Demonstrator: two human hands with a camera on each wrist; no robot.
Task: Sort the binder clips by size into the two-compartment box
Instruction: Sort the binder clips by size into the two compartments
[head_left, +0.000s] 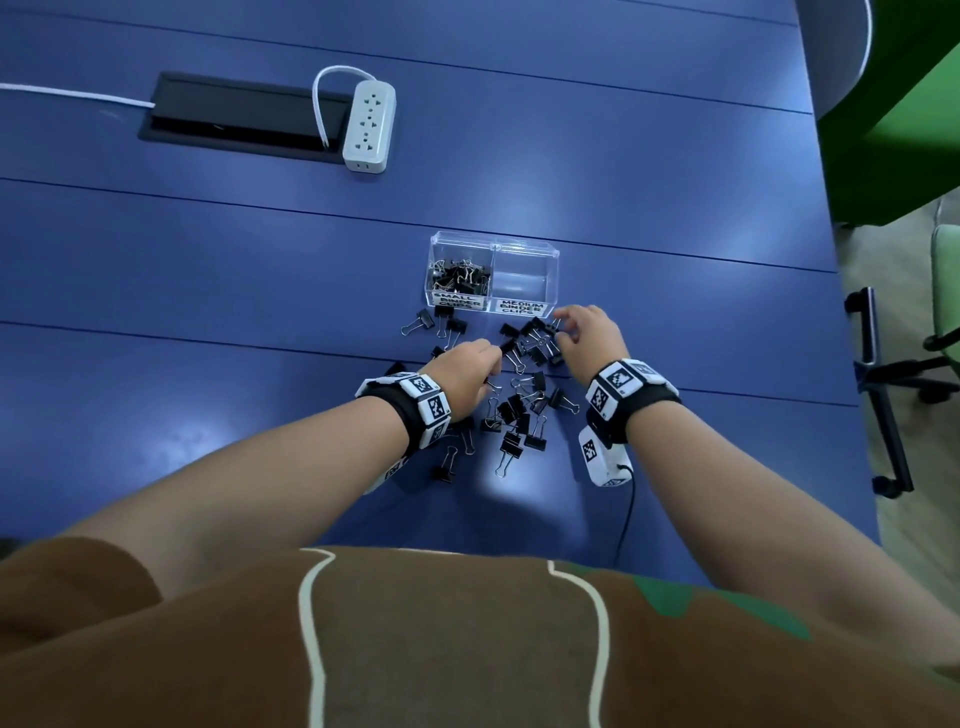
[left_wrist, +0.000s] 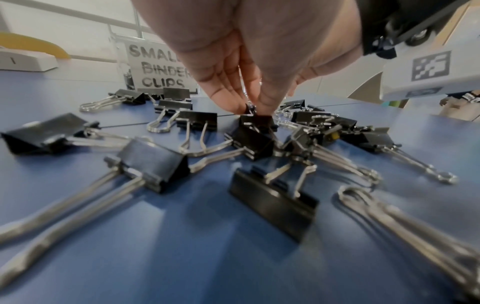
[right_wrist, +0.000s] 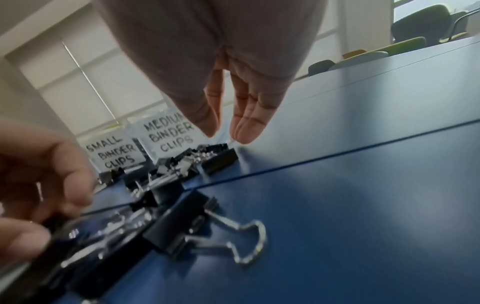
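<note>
A clear two-compartment box (head_left: 524, 250) stands on the blue table. Its left half, labelled small, holds several small black clips (head_left: 460, 276); the right half, labelled medium (right_wrist: 170, 133), looks empty. Many medium black binder clips (head_left: 514, 415) lie loose in front of the box. My left hand (head_left: 497, 349) pinches the wire handle of one clip (left_wrist: 257, 122) in the pile between thumb and fingers. My right hand (head_left: 558, 325) hovers just in front of the medium compartment, over a clump of clips (right_wrist: 207, 158), fingers straight and slightly apart, holding nothing.
A white power strip (head_left: 369, 127) and a black cable hatch (head_left: 244, 114) lie at the far left of the table. The table's right edge (head_left: 852, 364) borders an office chair (head_left: 883, 389). A large clip (right_wrist: 207, 232) lies under my right wrist.
</note>
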